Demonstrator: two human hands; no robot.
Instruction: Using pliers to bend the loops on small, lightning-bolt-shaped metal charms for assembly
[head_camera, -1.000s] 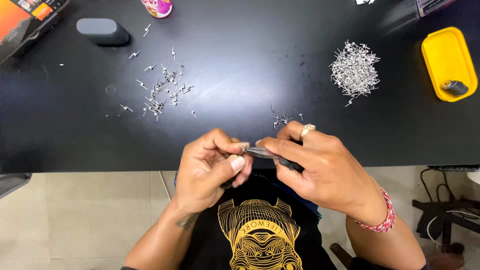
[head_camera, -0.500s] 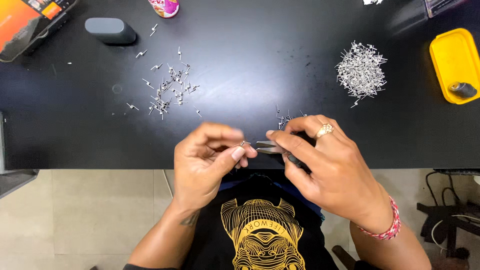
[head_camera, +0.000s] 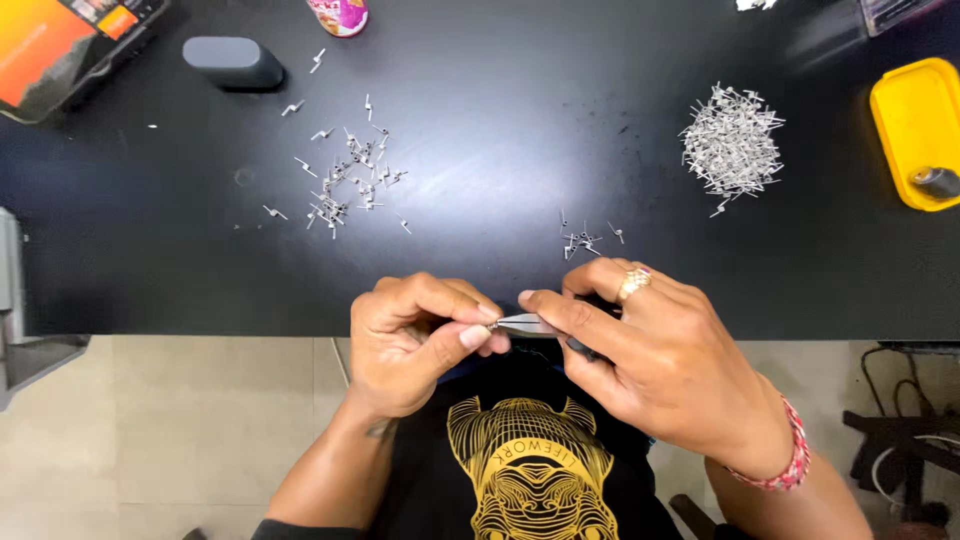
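Observation:
My right hand (head_camera: 655, 355) grips a small metal tool (head_camera: 528, 324) with dark handles, its tip pointing left. My left hand (head_camera: 415, 340) pinches a tiny metal piece against that tip with thumb and forefinger; the piece is mostly hidden by the fingers. Both hands hover at the near edge of the black table (head_camera: 500, 190). A few small metal pieces (head_camera: 585, 238) lie just beyond my right hand. A scattered group of small bent metal pieces (head_camera: 345, 175) lies at the left. A dense heap of metal pieces (head_camera: 732, 145) sits at the far right.
A yellow tray (head_camera: 912, 130) holding a small grey cylinder (head_camera: 937, 182) stands at the right edge. A grey oblong object (head_camera: 232, 62) and an orange-and-black box (head_camera: 70, 45) are at the back left. A pink container (head_camera: 340, 15) stands at the back.
Both hands stay together at the table edge, fingers shifting slightly around the tool tip. The view has drifted a little.

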